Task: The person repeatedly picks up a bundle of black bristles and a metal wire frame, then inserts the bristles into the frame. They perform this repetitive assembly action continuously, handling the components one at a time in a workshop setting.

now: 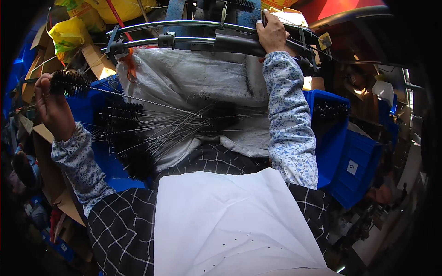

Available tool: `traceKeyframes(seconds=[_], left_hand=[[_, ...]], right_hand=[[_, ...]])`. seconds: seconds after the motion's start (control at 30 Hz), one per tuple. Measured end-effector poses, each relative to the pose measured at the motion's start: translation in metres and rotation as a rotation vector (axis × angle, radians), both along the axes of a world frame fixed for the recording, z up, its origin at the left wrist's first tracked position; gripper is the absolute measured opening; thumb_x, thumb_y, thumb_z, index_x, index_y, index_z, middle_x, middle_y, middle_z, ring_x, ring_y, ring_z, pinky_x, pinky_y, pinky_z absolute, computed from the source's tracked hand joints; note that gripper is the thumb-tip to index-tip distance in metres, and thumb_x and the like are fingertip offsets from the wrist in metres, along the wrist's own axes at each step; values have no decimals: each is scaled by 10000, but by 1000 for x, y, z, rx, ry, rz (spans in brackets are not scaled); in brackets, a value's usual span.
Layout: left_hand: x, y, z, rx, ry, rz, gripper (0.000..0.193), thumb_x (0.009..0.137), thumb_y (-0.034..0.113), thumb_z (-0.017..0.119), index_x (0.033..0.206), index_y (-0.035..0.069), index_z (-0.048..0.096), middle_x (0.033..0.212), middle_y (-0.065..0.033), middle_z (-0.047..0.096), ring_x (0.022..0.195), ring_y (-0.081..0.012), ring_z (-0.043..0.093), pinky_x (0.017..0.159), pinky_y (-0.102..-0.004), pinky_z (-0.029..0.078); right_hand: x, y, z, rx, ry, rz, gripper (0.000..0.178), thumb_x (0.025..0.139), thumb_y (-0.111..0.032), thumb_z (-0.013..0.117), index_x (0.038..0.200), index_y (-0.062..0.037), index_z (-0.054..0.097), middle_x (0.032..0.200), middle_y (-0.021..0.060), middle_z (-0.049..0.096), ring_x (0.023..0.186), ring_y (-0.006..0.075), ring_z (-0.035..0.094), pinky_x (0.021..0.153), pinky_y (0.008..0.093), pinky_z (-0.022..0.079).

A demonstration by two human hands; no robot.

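At the far left my left hand is closed on a black-bristled wire brush. Its twisted wire stem slants right to a small loop above my lap. My right hand is up at the metal machine, over the right part of its rails, with bent fingers beside a small dark bristle piece. What those fingers grip, if anything, is hidden. A pile of similar brushes lies across my lap, bristle heads mostly to the left and bare wire stems fanned to the right.
A pale, stained sheet hangs from the machine over my lap. Blue bins stand at my right, one holding black bristles, and another blue bin is at my left. Cardboard boxes and yellow bags crowd the left side.
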State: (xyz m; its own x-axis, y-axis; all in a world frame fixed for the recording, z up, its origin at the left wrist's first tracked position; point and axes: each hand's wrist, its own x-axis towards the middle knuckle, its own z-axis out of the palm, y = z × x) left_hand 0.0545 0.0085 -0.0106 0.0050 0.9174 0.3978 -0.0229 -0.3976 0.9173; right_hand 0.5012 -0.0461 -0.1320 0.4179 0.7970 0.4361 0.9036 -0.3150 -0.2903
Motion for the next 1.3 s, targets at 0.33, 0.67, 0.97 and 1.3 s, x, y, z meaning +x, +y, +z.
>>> traceKeyframes(seconds=[0.33,0.67,0.97,1.3], left_hand=[[-20,-2,5,66,107,100,210,854,182,427,927,-2,496,858,-49,505,775,-109,488,684,-223,403],[1,-2,8,-3,32,-33,194,847,186,443,926,17,498,843,-33,499,788,-97,483,717,-219,390],[2,-5,5,-12,34,26,172,843,166,452,926,24,503,850,-28,503,797,-91,487,727,-215,388],[37,-4,-8,-145,-34,-129,184,844,148,445,949,6,497,879,-41,512,783,-83,511,667,-190,435]], right_hand=[[-30,13,3,7,24,36,380,722,-186,531,1068,-32,499,1028,134,527,941,271,509,828,377,379],[-88,37,22,-79,-10,-65,367,729,-190,507,1065,-47,481,925,83,535,823,242,524,707,427,382],[-38,8,21,-107,-98,9,375,729,-209,523,1073,-63,505,1028,109,531,942,261,509,780,399,379],[59,16,29,-439,-103,-55,318,798,-374,424,985,-157,561,952,118,560,887,294,521,755,362,407]])
